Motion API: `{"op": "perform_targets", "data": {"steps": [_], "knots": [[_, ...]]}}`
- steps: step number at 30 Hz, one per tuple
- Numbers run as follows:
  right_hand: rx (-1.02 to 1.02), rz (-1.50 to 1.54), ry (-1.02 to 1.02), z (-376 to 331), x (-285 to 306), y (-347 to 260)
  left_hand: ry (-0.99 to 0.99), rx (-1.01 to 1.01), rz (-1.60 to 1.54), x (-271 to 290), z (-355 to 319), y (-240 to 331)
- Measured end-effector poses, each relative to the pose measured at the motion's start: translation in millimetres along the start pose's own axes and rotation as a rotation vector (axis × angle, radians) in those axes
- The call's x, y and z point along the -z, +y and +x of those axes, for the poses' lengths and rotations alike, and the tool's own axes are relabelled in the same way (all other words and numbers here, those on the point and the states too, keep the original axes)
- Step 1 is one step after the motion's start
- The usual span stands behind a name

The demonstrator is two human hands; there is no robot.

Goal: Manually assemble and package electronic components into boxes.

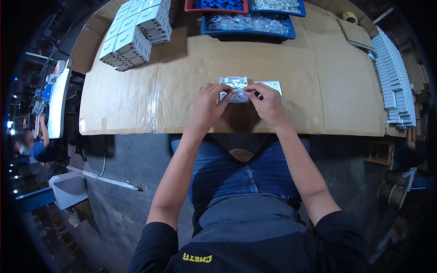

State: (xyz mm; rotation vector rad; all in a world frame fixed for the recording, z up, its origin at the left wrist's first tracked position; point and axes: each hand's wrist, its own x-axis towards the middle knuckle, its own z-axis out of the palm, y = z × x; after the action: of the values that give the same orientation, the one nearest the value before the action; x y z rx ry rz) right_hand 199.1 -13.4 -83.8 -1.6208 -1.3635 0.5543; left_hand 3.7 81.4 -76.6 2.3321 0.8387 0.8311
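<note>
Over a small white box (234, 80) on the cardboard-covered table, both my hands work close together. The thumb and fingers of my left hand (207, 106) are pinched at the box's left side. Opposite it, my right hand (268, 107) pinches in the same way. Between the fingertips shows something small and pale, perhaps clear plastic, too small to name. Little white and dark parts seem to lie in the box. A flat white piece (274, 85), possibly a box or lid, sits just right of it, partly covered by my right hand.
Stacked white boxes (132, 38) stand at the far left. At the back are a red bin (193, 10) of blue parts and blue bins (287, 36) of clear and pale pieces. White boxes (395, 82) line the right edge, near a tape roll (349, 17). Another person (43, 148) sits at left.
</note>
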Motion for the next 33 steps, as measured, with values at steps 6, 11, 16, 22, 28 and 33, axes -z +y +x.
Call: {"op": "perform_targets", "data": {"steps": [6, 11, 16, 22, 28, 33], "knots": [[0.239, -0.237, 0.076, 12, -12, 17, -0.080, 0.032, 0.172, -7, 10, -14], [0.130, -0.277, 0.031, 13, -12, 8, -0.072, 0.111, 0.106, -7, 12, -10], [0.019, -0.282, 0.006, 7, -15, 2, -0.073, 0.249, -0.186, -9, 15, -20], [0.151, -0.402, 0.021, 7, -12, 0, -0.131, 0.149, -0.038, -6, 8, -24], [0.227, -0.533, -0.159, 20, 1, -8, -0.057, -0.124, 0.115, -5, -11, -23], [0.154, -0.604, -0.316, 31, 2, -13, -0.081, -0.039, 0.103, -8, -16, -21]]}}
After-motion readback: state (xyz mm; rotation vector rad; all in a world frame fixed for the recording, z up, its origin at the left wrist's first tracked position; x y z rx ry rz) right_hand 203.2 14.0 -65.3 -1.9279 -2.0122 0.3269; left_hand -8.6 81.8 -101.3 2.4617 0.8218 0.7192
